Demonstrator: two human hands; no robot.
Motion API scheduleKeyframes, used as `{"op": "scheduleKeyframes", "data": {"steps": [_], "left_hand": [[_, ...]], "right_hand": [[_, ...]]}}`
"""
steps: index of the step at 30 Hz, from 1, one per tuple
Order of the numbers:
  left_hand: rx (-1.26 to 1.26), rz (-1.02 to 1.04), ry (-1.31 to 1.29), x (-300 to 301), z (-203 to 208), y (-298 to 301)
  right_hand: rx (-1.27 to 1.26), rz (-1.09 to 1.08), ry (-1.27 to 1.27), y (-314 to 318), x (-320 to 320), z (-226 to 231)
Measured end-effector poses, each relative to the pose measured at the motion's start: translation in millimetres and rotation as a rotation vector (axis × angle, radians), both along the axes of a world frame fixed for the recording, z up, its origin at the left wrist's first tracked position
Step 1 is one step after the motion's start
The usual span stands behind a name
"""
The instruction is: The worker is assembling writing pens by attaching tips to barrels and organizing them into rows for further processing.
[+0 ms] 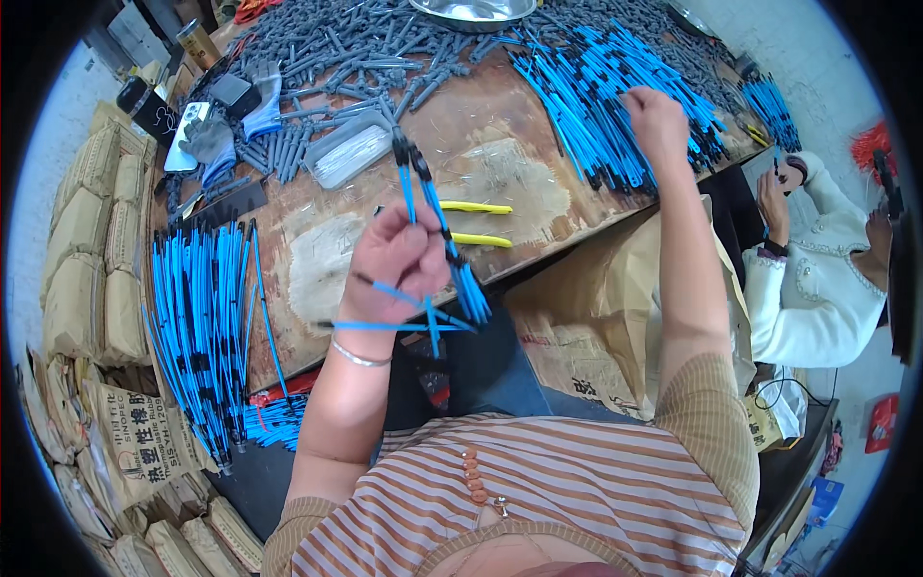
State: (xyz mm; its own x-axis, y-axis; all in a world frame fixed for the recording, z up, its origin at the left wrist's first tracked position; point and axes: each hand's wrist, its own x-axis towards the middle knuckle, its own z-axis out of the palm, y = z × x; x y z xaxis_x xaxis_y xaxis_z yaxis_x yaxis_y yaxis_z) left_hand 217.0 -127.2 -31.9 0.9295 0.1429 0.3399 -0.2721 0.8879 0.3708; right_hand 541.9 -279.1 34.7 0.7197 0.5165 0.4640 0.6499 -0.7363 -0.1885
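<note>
My left hand point(399, 255) is closed around several thin blue rods with black joints point(468, 288), held above the table's near edge. Some of these rods stick out crosswise below the fingers, and a dark grey end piece tops the held bunch. To the right, my right hand point(661, 125) reaches over a large pile of blue rods with black fittings point(586, 101). Its fingers are curled together at the pile, and what they pinch is too small to make out. Pliers with yellow handles point(481, 207) lie on the table just beyond my left hand.
Many grey plastic pieces point(327, 43) cover the table's far side, by a metal bowl point(476, 12). A clear tray of thin pins point(351, 152) sits left of centre. Another rod bundle point(197, 317) overhangs the left edge. A co-worker in white point(817, 279) sits at right.
</note>
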Motion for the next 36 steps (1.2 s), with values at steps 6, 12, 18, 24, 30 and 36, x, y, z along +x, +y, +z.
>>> {"op": "scheduleKeyframes", "data": {"steps": [6,12,18,24,30,36], "left_hand": [[0.149,-0.092,0.119,-24,14,-13],[0.24,0.428,0.292,-15,-12,-10],[0.092,0.313,0.286,-34,-16,2],[0.144,0.353,0.255,-29,-15,6],[0.178,0.489,0.445,-23,-2,-8],[0.101,0.285,0.285,-33,-17,6]], "right_hand": [[-0.392,-0.134,0.087,5,75,-25],[-0.497,-0.113,0.232,22,77,-30],[-0.441,0.036,0.173,15,72,-31],[-0.225,0.335,0.211,12,-2,-8],[-0.117,0.122,-0.461,28,1,-28],[-0.372,0.185,-0.123,65,-22,-66]]}}
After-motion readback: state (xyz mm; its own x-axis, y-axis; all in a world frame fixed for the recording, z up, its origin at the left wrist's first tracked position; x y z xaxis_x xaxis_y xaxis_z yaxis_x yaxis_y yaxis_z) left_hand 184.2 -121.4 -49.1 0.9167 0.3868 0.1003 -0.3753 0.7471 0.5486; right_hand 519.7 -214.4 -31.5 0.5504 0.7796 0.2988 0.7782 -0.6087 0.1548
